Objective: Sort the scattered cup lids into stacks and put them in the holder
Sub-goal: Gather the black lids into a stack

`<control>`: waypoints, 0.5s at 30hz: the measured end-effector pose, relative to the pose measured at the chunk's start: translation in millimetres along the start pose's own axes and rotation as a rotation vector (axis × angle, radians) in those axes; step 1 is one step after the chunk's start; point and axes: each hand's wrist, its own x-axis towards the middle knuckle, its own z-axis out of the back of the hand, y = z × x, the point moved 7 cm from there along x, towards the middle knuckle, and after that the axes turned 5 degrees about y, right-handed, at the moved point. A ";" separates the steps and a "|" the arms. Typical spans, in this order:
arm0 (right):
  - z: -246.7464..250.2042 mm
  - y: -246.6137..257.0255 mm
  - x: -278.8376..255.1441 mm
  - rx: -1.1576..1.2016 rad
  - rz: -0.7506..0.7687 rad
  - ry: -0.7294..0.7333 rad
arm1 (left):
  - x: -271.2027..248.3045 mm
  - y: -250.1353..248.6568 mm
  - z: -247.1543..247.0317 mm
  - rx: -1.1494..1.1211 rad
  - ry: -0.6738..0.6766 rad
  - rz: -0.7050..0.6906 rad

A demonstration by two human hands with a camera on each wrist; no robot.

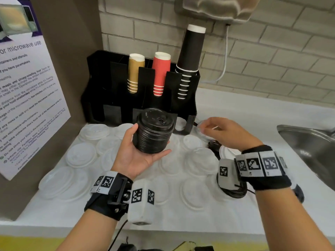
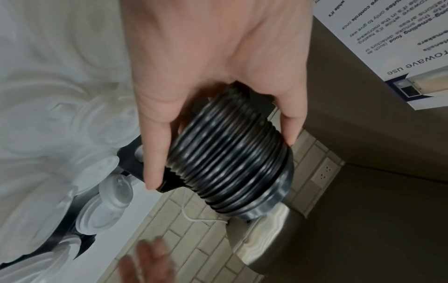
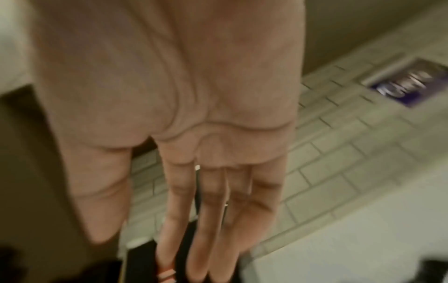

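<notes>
The left hand cradles a tall stack of black lids above the counter's centre, thumb on one side and fingers on the other, with no support over the top. If the grip loosens or the stack tilts on its way to the holder at twelve o'clock, the thin nested rims could slide apart and spill. The right hand, at about two o'clock beside the holder's corner, reaches with fingers extended and nothing held; a careless sweep there could knock the translucent lids, which lie loose and overlapping across the white counter from nine to three o'clock. The black lids look glossy, ribbed and rigid, their edges forming tight rings. The pale ones are thin, domed and slippery-looking. The holder is matte black with slotted fronts, carrying gold, red and black paper cups.
</notes>
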 end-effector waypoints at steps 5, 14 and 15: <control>-12.4 -47.8 -15.9 -0.557 -0.292 0.309 | 2.6 3.6 -4.0 0.023 0.038 0.001; -43.6 -89.2 -49.0 -0.655 -0.495 0.477 | 9.6 15.1 -8.5 0.011 0.033 0.025; -45.3 -90.7 -49.4 -0.639 -0.488 0.473 | 10.1 15.4 -9.4 0.014 0.037 0.026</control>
